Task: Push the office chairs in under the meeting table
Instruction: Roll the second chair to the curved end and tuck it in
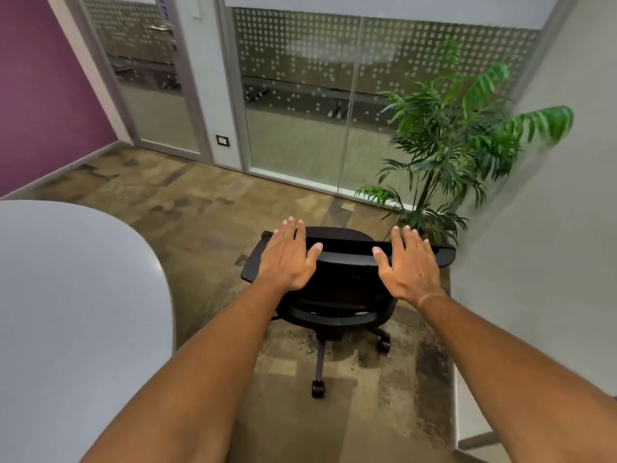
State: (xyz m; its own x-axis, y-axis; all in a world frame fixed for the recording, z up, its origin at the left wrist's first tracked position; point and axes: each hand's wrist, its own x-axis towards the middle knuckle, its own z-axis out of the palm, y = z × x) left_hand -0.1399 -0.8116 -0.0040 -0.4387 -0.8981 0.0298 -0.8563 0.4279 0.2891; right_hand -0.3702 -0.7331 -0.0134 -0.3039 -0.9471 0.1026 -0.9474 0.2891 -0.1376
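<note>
A black office chair (337, 295) on castors stands on the carpet ahead of me, its backrest top edge toward me. My left hand (288, 257) hovers flat over the left end of the backrest top, fingers spread. My right hand (409, 262) hovers the same way over the right end. Whether the palms touch the chair I cannot tell; neither hand grips anything. The white meeting table (76, 295), with a rounded edge, fills the lower left, and the chair stands apart from it to the right.
A potted palm (447, 155) stands just behind the chair in the right corner. A grey wall (541, 228) runs close along the right. Glass partitions and a glass door (150, 95) lie ahead; a purple wall (43, 95) is at left.
</note>
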